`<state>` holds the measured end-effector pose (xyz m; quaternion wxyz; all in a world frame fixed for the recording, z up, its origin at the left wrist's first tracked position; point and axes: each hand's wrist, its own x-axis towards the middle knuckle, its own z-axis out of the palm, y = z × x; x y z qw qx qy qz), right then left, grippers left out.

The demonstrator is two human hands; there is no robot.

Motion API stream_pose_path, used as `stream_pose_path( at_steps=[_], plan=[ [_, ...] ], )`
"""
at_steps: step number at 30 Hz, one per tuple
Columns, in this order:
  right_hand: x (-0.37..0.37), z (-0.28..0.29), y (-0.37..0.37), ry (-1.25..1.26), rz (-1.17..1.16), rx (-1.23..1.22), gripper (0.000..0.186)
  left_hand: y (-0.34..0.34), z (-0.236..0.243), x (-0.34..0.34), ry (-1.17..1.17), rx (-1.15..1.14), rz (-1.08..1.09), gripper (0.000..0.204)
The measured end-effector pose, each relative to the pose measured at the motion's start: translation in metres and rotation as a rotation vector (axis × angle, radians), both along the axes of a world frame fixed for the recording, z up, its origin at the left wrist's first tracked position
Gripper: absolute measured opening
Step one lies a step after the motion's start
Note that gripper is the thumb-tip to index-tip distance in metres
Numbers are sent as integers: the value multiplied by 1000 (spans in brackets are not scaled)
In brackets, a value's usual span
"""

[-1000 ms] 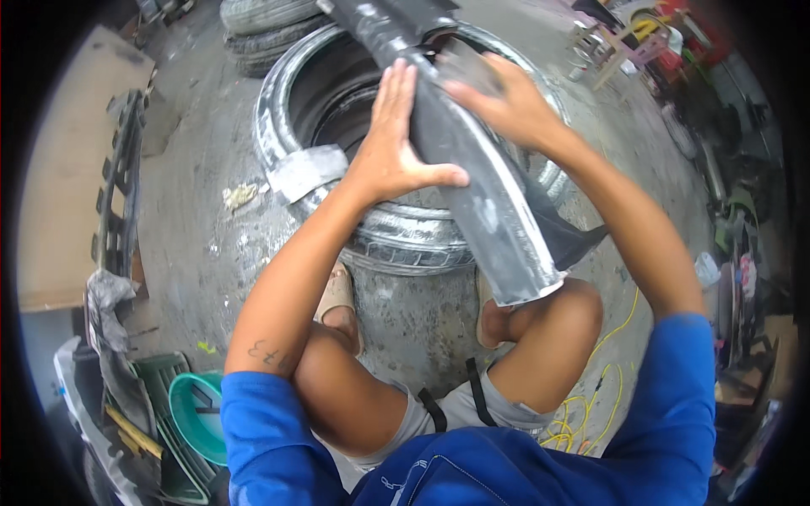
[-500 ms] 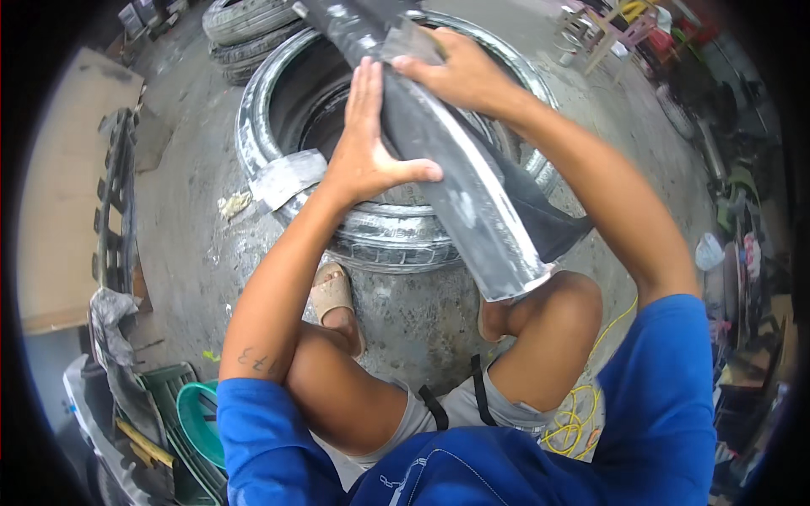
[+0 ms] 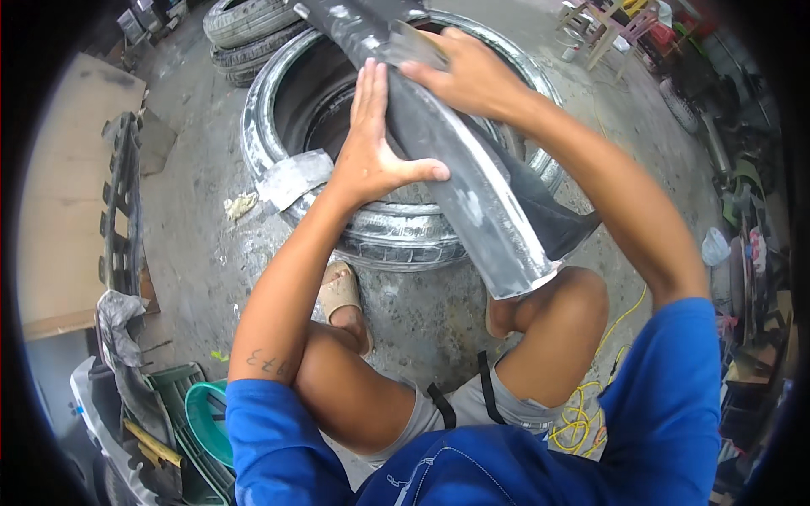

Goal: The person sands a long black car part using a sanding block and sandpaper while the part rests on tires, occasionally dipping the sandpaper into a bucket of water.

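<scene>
A long dark grey plastic panel [image 3: 472, 198], which looks like a car body part, lies slanted across a dusty tyre [image 3: 388, 226] on the floor. White sanding dust runs along its ridge, and its near end reaches my knee. My left hand [image 3: 375, 160] rests against the panel's left side, fingers straight and thumb spread over the surface. Farther up, my right hand [image 3: 472, 74] presses a grey sheet of sandpaper [image 3: 415, 45] onto the ridge; its fingertips are partly hidden. Another grey sheet [image 3: 294, 179] is draped over the tyre's left rim.
More tyres [image 3: 245, 29] are stacked at the far left. A wooden board [image 3: 72, 194] stands at the left, above a green basin [image 3: 202, 422]. Yellow cord [image 3: 578, 417] lies coiled at the lower right. Plastic stools [image 3: 620, 38] stand at the far right.
My right hand and the sandpaper have shifted slightly, and the sheet is now tilted differently on the ridge. My left hand keeps its place on the panel. The whole view has moved a little.
</scene>
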<state>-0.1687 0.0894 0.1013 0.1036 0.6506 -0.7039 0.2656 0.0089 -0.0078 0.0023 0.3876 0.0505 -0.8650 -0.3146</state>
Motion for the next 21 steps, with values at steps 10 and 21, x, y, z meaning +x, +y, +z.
stream_pose_path(
  at_steps=[10, 21],
  plan=[
    [-11, 7, -20, -37, -6, 7, 58, 9, 6, -12, 24, 19, -12, 157],
    [1, 7, 32, -146, 6, 34, 58, 7, 4, -11, 8, -26, -15, 154]
  ],
)
